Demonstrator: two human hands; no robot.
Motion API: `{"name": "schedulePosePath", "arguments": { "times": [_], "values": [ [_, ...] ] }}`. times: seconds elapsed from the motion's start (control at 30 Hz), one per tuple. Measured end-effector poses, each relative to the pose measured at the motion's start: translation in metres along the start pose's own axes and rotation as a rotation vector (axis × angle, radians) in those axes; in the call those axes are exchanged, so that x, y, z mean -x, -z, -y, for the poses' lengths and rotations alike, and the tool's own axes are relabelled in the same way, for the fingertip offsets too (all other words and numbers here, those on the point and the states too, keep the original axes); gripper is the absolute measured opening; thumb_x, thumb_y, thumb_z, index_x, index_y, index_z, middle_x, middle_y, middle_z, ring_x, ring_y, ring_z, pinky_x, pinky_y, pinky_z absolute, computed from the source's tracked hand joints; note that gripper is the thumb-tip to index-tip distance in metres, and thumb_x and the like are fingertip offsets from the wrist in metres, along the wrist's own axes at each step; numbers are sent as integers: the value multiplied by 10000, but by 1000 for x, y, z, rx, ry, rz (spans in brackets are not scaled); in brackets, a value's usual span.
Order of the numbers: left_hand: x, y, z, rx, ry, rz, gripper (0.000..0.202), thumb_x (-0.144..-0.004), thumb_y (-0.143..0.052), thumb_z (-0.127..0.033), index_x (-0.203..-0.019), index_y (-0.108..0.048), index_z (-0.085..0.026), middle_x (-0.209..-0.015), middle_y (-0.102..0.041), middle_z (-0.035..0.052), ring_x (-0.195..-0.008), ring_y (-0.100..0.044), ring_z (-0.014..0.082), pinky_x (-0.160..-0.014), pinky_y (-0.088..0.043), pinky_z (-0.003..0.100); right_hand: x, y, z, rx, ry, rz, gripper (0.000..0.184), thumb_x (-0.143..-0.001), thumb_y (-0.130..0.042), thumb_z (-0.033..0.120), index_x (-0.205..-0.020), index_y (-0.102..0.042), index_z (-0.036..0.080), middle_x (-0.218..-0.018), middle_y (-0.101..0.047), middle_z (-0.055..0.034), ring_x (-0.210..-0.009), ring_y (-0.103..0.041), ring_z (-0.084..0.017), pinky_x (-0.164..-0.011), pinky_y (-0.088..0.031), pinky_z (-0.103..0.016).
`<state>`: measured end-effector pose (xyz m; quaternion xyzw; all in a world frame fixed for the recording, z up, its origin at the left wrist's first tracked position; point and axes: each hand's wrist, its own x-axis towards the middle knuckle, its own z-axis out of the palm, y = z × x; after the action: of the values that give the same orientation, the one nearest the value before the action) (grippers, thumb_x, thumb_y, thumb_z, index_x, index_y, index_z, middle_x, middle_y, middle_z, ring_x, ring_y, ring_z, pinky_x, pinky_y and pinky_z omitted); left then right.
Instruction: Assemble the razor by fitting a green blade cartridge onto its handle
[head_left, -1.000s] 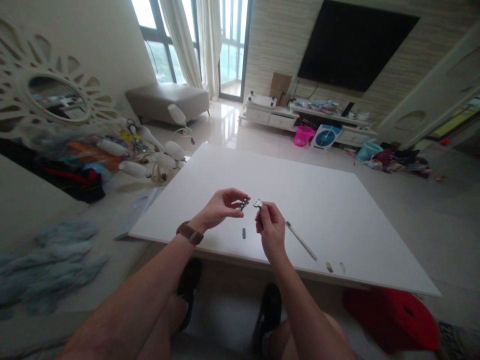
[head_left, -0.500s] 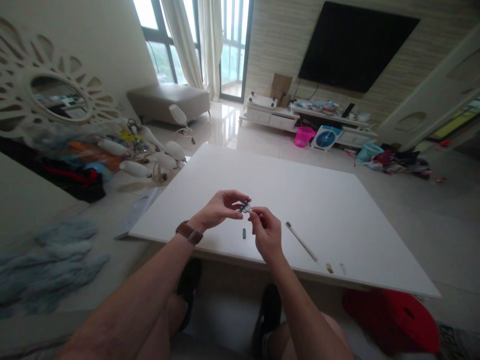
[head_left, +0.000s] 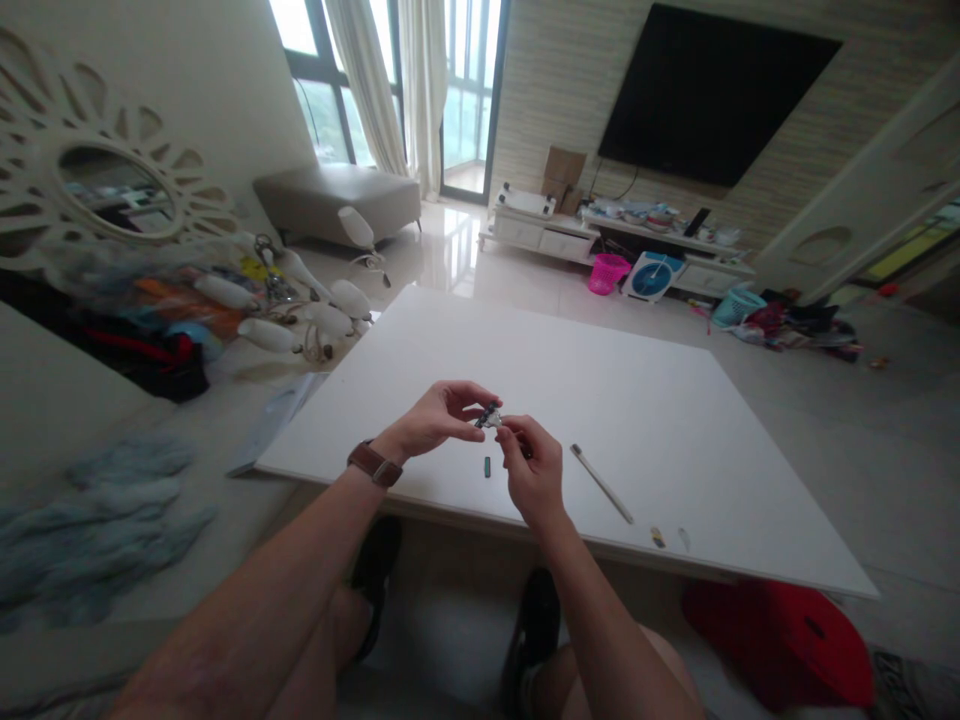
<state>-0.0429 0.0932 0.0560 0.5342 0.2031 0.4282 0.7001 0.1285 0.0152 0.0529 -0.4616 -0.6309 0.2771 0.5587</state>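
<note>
Above the white table, my left hand [head_left: 442,418] pinches a small dark strip with light marks [head_left: 487,411] between thumb and fingers. My right hand [head_left: 531,455] is closed, thumb and forefinger on a small whitish, shiny piece [head_left: 494,422] that touches the dark strip. Their exact kind is too small to make out. Just below the hands, a little dark-green rectangular piece [head_left: 487,467] lies on the tabletop. Right of my right hand lies a toothbrush [head_left: 602,484] with a pale handle and dark bristles.
The white table [head_left: 637,400] reaches away from me. Near its front right edge lie a small yellow-and-black piece [head_left: 657,537] and a small clear piece [head_left: 684,539]. A red stool [head_left: 780,640] stands below that edge. Lamp parts [head_left: 322,318] sit beyond the left side.
Both hands keep nearly the same place and grip. My right fingers have shifted very slightly at the whitish piece. The things on the table have not moved.
</note>
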Motion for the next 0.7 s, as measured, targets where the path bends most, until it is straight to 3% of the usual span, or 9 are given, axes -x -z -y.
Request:
{"name": "schedulePosePath", "arguments": {
  "times": [0.7],
  "values": [
    [6,-3,-8,-65,-21,-73,472,-383,-936,-34,-810,-779,-162,-876,-762,50,-961,-698,230,-1038,-486,487,4,-1,0,4,-20,66,216,-962,-557,386,-914,-674,211,-761,-662,-33,-582,-566,-137,-487,-382,-249]
  ]
}}
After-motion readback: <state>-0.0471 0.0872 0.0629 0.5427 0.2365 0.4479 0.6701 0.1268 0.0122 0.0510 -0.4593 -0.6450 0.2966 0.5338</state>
